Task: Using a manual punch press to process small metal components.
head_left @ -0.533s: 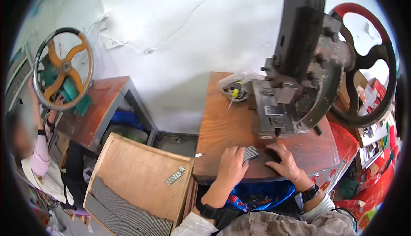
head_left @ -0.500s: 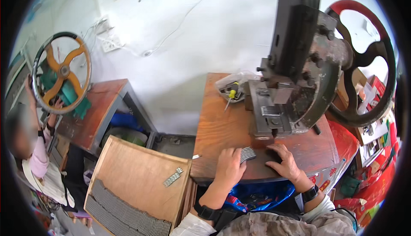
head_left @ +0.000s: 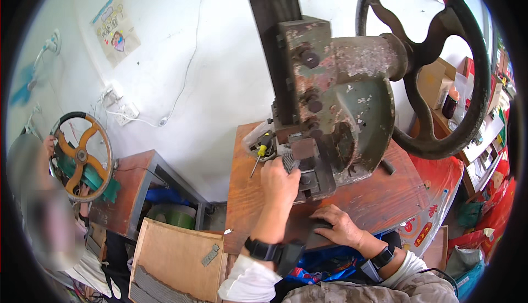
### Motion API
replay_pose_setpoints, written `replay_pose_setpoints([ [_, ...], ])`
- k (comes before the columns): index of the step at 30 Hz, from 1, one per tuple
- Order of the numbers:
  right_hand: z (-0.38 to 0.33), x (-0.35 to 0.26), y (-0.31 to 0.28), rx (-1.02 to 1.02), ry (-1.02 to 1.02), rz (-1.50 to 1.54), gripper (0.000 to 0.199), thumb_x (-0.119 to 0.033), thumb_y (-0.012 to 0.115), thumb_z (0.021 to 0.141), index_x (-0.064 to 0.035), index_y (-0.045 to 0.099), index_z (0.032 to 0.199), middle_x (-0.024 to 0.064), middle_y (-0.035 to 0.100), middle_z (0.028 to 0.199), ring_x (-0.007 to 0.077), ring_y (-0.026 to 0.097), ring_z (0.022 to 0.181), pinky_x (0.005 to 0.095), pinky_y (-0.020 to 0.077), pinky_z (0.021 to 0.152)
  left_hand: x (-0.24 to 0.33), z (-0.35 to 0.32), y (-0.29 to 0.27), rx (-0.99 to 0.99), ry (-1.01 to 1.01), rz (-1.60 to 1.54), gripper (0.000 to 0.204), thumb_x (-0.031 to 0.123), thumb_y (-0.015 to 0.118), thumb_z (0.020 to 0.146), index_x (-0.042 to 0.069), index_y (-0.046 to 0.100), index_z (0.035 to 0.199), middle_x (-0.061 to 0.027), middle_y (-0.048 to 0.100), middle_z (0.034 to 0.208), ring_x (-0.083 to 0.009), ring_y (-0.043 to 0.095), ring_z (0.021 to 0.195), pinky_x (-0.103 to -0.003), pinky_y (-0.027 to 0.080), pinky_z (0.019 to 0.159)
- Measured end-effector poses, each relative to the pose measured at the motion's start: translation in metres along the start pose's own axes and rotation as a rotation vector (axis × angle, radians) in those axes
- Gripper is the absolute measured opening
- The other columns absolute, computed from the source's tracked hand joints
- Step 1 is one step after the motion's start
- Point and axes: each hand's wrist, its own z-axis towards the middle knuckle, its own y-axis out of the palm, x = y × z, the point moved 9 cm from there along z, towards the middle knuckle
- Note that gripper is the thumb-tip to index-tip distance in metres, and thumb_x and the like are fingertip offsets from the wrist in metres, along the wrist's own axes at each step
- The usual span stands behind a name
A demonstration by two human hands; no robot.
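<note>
My left hand (head_left: 279, 181) is closed around a small grey ridged piece (head_left: 289, 163), its fingers against the left side of the press bed (head_left: 316, 185), under the ram. The piece is partly hidden by the fingers, so its kind is not clear. My right hand (head_left: 342, 227) rests at the front of the wooden table (head_left: 247, 193), fingers loosely stretched out and apart. A dark patch lies by its fingertips; I cannot tell whether it is an object. The hand press (head_left: 341, 83) carries a large handwheel (head_left: 462, 44) with a red rim section.
A wooden tray (head_left: 176, 245) at lower left holds rows of grey ridged pieces (head_left: 159, 286) and a small patterned strip (head_left: 210, 254). A yellow-handled screwdriver (head_left: 264, 148) sits by a plastic container. At far left, another person grips a handwheel (head_left: 82, 154).
My left hand has moved forward with the grey piece, from the table front to the press bed. My right hand stays near the front edge. The view has swung right.
</note>
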Motion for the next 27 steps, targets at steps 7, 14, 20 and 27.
replay_pose_setpoints([
  [7, -0.005, 0.007, 0.000, 0.014, 0.010, 0.000, 0.035, -0.008, 0.074, 0.069, -0.0068, 0.064, 0.102, 0.0129, 0.062, 0.103, 0.0328, 0.057, 0.097, 0.0402, 0.0470, 0.085, 0.030, 0.005, 0.020, -0.053, -0.001, -0.135, 0.026, 0.015, 0.068, 0.074, -0.002, 0.063, 0.092, -0.0175, 0.063, 0.084, -0.0303, 0.060, 0.079, -0.040, 0.047, 0.073],
  [14, -0.006, -0.002, -0.027, 0.174, -0.018, 0.095, 0.030, -0.006, 0.072, 0.071, -0.0063, 0.064, 0.101, 0.0132, 0.061, 0.102, 0.0324, 0.057, 0.095, 0.0394, 0.0483, 0.082, -0.002, 0.018, 0.037, -0.308, -0.025, -0.181, 0.023, 0.008, 0.055, 0.082, 0.003, 0.063, 0.103, -0.0172, 0.066, 0.088, -0.0351, 0.063, 0.081, -0.037, 0.048, 0.072],
  [20, 0.048, -0.024, -0.076, 0.381, -0.082, -0.210, 0.029, -0.007, 0.073, 0.071, -0.0009, 0.062, 0.096, 0.0149, 0.060, 0.099, 0.0340, 0.057, 0.090, 0.0408, 0.0486, 0.076, -0.008, 0.011, 0.038, -0.108, 0.164, 0.009, 0.028, 0.003, 0.054, 0.077, 0.009, 0.060, 0.104, -0.0096, 0.060, 0.105, -0.0351, 0.048, 0.107, -0.052, 0.037, 0.088],
  [27, 0.100, 0.017, -0.066, 0.365, 0.108, -0.247, 0.038, -0.016, 0.078, 0.063, 0.0006, 0.057, 0.090, 0.0178, 0.057, 0.090, 0.0379, 0.056, 0.090, 0.0427, 0.0477, 0.075, 0.006, 0.010, 0.034, -0.145, 0.323, -0.160, 0.037, -0.003, 0.052, 0.078, 0.010, 0.060, 0.111, -0.0140, 0.059, 0.105, -0.0350, 0.048, 0.104, -0.043, 0.038, 0.092],
])
